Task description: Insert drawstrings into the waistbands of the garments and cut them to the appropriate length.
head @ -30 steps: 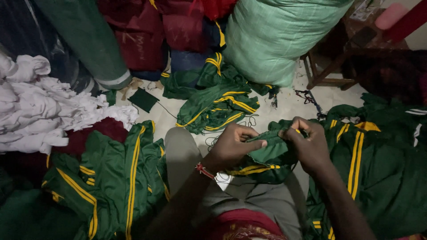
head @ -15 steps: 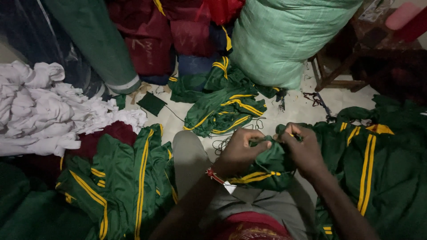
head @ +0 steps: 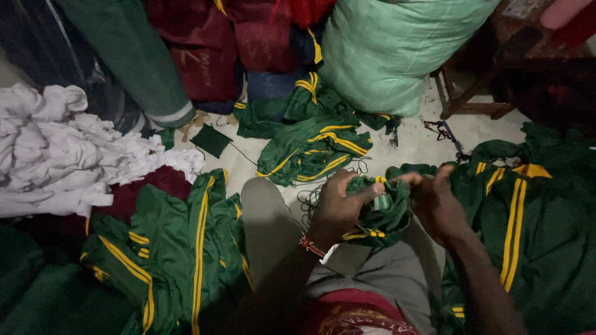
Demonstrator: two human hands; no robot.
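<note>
Both hands, left hand (head: 338, 205) and right hand (head: 437, 201), pinch a green garment (head: 382, 214) bunched over the lap; likely mid-trimming, needing steady tension next.

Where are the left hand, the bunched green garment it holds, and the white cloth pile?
left hand (head: 338, 205), head view, back of the hand.
green garment (head: 388, 217), head view, bunched fabric between the hands.
white cloth pile (head: 62, 155), head view, middle of the heap.

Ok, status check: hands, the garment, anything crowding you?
Left hand and right hand both gripping the bunched green garment over the lap. Green-and-yellow garment piles on both sides. Loose threads on floor.
</note>
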